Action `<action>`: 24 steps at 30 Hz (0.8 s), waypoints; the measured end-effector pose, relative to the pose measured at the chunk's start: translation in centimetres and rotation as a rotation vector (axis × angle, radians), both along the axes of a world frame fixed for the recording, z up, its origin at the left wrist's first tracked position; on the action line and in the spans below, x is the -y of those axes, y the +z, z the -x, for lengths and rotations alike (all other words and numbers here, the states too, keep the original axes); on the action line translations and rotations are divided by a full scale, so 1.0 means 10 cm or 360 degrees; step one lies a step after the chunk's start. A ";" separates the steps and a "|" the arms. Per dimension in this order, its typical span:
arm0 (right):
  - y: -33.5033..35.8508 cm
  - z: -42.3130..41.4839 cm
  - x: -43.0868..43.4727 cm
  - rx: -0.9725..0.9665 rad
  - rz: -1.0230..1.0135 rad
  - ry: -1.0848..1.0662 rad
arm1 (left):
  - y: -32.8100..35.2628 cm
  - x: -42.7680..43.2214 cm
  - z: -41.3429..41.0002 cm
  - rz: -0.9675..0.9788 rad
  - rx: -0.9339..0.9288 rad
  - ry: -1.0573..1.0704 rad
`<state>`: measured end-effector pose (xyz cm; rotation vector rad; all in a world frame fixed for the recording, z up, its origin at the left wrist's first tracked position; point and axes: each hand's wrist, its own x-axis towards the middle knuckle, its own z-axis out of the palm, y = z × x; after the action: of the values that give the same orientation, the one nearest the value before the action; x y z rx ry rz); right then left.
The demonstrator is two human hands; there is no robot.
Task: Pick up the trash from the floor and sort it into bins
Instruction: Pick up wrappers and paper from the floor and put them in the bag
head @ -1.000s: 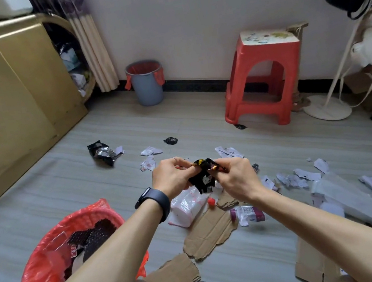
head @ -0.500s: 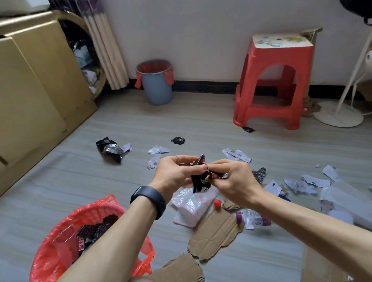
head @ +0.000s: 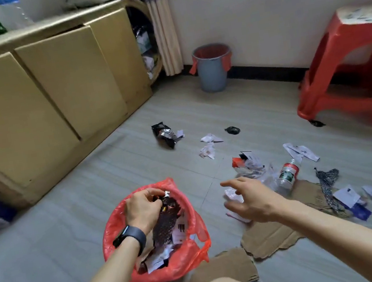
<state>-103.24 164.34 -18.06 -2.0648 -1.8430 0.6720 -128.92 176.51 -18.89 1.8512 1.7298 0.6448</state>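
Head view, the only view supplied.

Hands: the left hand [head: 142,212] is over the near red-lined bin [head: 176,268], fingers curled round a small dark wrapper [head: 166,194] with a silvery edge. The wrapper is above the bin's contents and not yet let go. The right hand [head: 251,200] is released and holds nothing. Its fingers are spread above the floor [head: 70,221], near some crumpled clear plastic [head: 234,193].

Done: the near bin already holds dark wrappers and printed paper. The far grey bin [head: 213,74], against the wall, has a red liner; its contents cannot be seen.

Outstanding: much trash lies on the floor.
- A plastic bottle [head: 287,174] just right of the right hand.
- Torn cardboard [head: 270,237] at near right.
- A black foil packet [head: 164,135] and white paper scraps [head: 208,149] further off.
- A dark netted strip [head: 327,181] and more paper scraps [head: 346,195] at right.

Assessment: sorting is under way but well short of complete. The held wrapper awaits release, and most of the floor litter is uncollected.
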 end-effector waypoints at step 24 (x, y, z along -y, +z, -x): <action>-1.39 1.30 -0.15 -0.0806 0.0194 -0.0237 | -1.82 -0.03 0.09 0.0843 -0.1407 -0.0727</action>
<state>-116.24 165.81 -32.00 -1.8507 -1.3798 1.1618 -129.83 176.85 -37.06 2.1258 1.5887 -0.8551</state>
